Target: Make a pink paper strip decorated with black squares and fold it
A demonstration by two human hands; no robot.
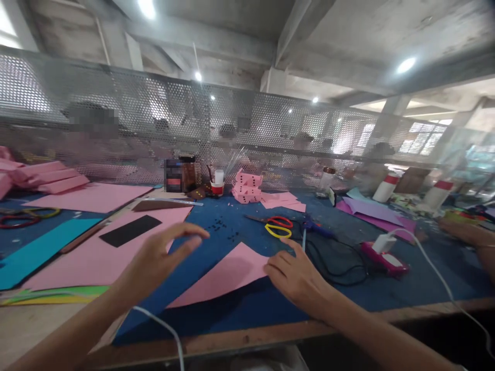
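My left hand (162,257) hovers over the pink sheets at the left, thumb and forefinger apart with nothing between them. My right hand (294,273) has its fingers curled at the right corner of a pink paper sheet (232,273). That sheet bows upward, and its lower edge casts a shadow on the blue mat (216,330). Just beyond the right hand lie scissors (278,226) with red and yellow handles. Small black paper bits (218,224) are scattered past the left fingertips. A black paper rectangle (130,231) rests on a larger pink sheet (77,257).
Folded pink pieces with black dots (247,186) are stacked at the back, near a red and white cup (217,188). A blue glue gun (319,228) with a black cord and a magenta power strip (384,259) lie right. Another person's hand (462,232) is at the far right.
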